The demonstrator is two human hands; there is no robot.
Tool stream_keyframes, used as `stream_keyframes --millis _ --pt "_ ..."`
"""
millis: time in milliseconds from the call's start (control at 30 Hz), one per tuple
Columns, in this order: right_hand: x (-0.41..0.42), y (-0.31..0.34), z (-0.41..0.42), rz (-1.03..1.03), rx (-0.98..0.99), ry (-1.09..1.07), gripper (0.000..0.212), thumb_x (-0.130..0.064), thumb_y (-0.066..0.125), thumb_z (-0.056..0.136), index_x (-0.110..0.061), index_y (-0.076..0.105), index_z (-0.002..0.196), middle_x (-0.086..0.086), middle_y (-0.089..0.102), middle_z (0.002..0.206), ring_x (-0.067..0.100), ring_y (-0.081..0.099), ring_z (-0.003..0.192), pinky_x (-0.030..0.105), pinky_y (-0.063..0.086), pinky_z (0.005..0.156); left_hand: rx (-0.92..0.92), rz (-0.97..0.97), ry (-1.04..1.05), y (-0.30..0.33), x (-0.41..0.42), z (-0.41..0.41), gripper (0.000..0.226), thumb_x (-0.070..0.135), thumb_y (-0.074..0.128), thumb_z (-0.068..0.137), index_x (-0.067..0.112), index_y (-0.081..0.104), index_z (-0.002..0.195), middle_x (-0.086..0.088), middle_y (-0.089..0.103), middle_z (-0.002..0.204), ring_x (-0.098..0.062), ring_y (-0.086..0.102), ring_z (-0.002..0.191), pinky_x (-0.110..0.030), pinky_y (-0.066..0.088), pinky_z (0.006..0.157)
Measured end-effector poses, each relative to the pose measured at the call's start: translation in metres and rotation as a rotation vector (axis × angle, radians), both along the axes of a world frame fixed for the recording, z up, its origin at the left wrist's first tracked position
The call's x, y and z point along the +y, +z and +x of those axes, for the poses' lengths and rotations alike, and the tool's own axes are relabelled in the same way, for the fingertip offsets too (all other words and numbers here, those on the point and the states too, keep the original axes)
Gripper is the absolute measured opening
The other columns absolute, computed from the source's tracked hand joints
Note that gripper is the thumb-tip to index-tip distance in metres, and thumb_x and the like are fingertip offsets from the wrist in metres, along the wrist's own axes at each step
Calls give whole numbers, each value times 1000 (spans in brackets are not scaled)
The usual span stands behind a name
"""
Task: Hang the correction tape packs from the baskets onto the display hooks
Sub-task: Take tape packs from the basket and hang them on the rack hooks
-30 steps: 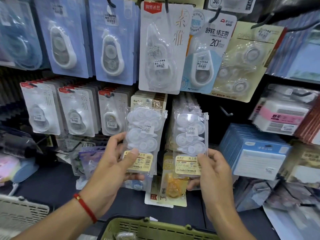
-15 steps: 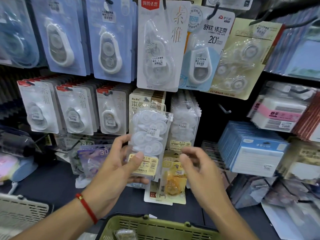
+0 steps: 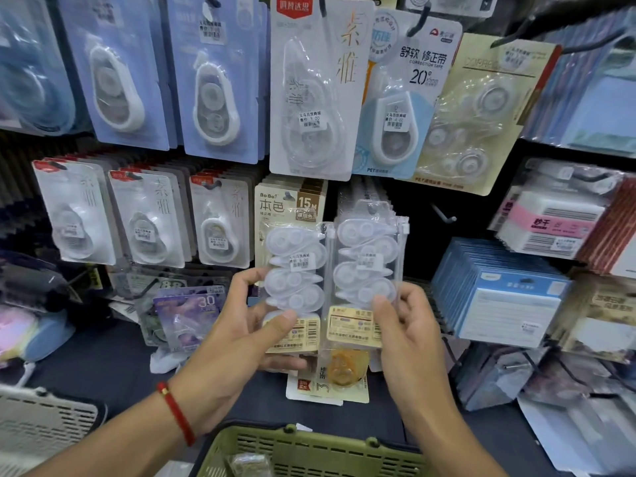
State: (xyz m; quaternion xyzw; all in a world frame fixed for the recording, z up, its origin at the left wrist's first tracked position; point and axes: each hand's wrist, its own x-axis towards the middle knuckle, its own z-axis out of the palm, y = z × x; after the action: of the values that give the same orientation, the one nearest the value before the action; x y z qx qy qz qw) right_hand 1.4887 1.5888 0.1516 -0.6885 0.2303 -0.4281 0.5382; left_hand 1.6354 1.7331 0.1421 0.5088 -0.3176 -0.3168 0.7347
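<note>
the display wall (image 3: 103, 153) is full of hanging cards with clear plastic bubbles, smooth and shiny. low down in front sits a green basket (image 3: 309, 445) with little slots in its sides, and a pale basket (image 3: 41, 421) is off to the left on the dark counter (image 3: 103, 366).

the left hand (image 3: 237, 342) holds one correction tape pack (image 3: 294, 280) by its bottom, thumb pressed on the front label and fingers curled behind. the right hand (image 3: 409, 335) pinches the bottom of a second pack (image 3: 366, 266), just beside the first. i think this second pack already hangs on a hook with more packs behind it, but the hook itself is hidden, so i cannot be sure.

both packs stand tall, long side up and down. each is a soft clear bag with round white tape cases stacked inside and a tan paper label at the bottom. the hole at the top of the left pack points up and away from the hands, so i think it must go up and a bit right to reach that hook. the left hand is the one to do it.
</note>
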Motion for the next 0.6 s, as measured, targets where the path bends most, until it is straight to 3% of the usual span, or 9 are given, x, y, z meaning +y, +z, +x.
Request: stream_keyframes --millis 67,267,400,467,533,600 --pt "-3 1 0 22 -15 -23 8 -45 57 105 -41 63 101 13 75 102 42 69 98 65 55 89 -5 9 14 0 0 2 54 23 73 82 42 49 126 -7 75 125 -35 72 110 -50 66 74" --pt "-6 -1 0 25 -13 -24 9 -48 55 105 -46 63 109 11 75 102 39 71 97 64 56 89 -20 9 19 -2 0 5 45 26 76 80 51 57 112 -7 76 123 -33 72 108 -49 65 73" --pt "-9 -1 -1 25 6 -30 24 -52 56 102 -40 63 122 -7 78 106 14 75 97 50 59 90 -29 9 27 -3 0 6 43 25 75 80 53 59 108 -9 77 121 -34 73 105 -47 65 71" --pt "-11 -3 -2 24 70 -40 34 -51 57 103 -37 57 134 -11 76 119 8 72 108 45 57 98 -39 9 36 -2 0 6 42 25 75 81 52 59 108 -8 77 120 -33 75 102 -47 65 70" --pt "-14 -4 -3 -66 244 -118 53 -48 58 103 -34 43 151 -12 58 145 6 58 129 40 48 111 -44 12 44 -2 1 6 40 24 73 82 52 59 108 -8 77 120 -33 75 101 -47 65 70" --pt "-13 -3 -3 -154 327 -158 55 -42 60 103 -30 41 154 -12 48 151 6 50 135 37 44 115 -40 13 35 -2 0 5 40 23 71 83 52 60 108 -9 77 119 -33 76 100 -48 65 70"
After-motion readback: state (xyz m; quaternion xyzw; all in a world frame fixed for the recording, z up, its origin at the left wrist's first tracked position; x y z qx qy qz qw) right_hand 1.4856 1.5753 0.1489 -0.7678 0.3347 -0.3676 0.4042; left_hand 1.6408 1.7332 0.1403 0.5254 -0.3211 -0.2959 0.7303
